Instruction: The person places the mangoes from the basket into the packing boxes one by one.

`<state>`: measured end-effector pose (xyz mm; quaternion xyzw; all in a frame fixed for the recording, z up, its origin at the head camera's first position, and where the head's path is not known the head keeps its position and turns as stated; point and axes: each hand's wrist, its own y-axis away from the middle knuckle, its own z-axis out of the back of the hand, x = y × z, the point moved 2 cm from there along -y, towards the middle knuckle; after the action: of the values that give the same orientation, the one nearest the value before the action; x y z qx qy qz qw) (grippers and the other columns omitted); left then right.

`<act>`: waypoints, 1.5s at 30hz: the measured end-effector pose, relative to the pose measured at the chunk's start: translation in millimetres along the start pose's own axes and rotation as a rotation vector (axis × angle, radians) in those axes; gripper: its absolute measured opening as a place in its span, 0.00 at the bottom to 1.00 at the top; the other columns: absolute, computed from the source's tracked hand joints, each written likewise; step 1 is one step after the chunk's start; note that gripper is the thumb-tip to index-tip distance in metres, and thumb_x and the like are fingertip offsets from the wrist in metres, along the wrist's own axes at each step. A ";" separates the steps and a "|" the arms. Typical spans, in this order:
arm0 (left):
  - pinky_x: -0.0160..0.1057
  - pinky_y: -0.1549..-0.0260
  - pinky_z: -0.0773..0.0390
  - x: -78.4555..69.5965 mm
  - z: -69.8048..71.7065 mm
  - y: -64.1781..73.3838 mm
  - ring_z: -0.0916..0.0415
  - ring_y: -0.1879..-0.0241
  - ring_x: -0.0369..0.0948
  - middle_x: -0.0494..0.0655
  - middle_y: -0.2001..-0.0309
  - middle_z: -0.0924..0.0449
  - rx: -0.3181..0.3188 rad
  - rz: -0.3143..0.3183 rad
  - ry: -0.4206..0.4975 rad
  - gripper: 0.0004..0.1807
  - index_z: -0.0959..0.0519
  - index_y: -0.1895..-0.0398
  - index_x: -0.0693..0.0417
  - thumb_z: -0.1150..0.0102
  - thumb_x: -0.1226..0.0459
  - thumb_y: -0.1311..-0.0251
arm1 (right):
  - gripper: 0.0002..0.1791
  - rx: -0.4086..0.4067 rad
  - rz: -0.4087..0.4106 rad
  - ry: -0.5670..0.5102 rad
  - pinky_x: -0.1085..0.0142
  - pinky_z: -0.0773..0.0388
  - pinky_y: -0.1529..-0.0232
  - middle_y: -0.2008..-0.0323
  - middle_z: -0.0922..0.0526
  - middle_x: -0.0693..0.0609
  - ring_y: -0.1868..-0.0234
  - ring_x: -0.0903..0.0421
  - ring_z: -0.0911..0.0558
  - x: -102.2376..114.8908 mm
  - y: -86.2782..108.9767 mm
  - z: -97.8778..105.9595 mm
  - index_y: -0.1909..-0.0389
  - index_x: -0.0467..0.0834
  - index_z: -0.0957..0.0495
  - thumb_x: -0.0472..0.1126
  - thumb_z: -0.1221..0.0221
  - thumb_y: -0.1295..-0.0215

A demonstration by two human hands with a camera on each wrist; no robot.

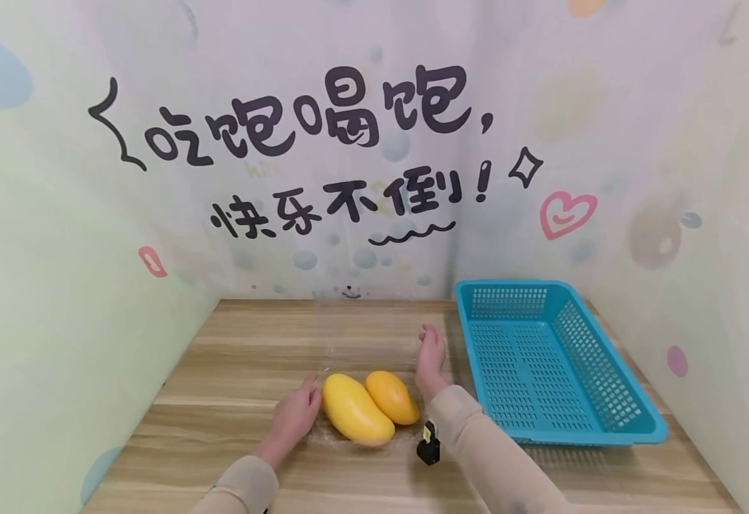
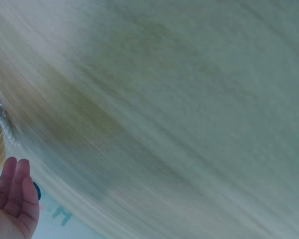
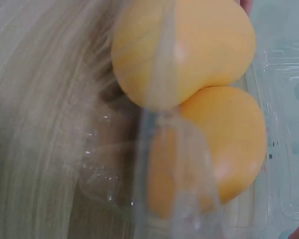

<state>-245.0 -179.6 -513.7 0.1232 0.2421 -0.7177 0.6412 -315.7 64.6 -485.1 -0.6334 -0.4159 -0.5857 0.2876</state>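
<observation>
Two yellow mangoes, a larger one [image 1: 356, 412] and a smaller one [image 1: 392, 397], lie side by side in a clear plastic box [image 3: 107, 172]. Its transparent lid [image 3: 289, 164] stands raised at the far side. My left hand [image 1: 297, 412] is at the box's left side, fingertips close to the larger mango; in the left wrist view its fingers [image 2: 23, 186] are loosely bent with nothing visible between them. Along the right side, my right hand [image 1: 431, 357] reaches forward beside the lid, fingers relaxed. Whether it touches the plastic is unclear.
A blue perforated basket [image 1: 535, 371] stands on the wood-grain table [image 1: 220, 400] to the right, close to my right forearm. A small black object [image 1: 428, 446] shows beside the right sleeve. Printed wall sheets [image 1: 348, 264] enclose the back and sides.
</observation>
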 end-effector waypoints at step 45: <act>0.34 0.77 0.31 15.2 6.7 19.4 0.36 0.80 0.33 0.50 0.73 0.22 -0.067 0.049 0.311 0.19 0.25 0.46 0.58 0.55 0.59 0.34 | 0.14 0.229 -0.025 0.042 0.58 0.32 0.48 0.54 0.29 0.38 0.53 0.49 0.29 -9.2 44.2 49.3 0.53 0.28 0.34 0.32 0.52 0.37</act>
<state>-227.4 -197.2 -519.1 0.2172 0.3590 -0.6658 0.6170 -252.5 83.3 -496.0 -0.5788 -0.4819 -0.5511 0.3594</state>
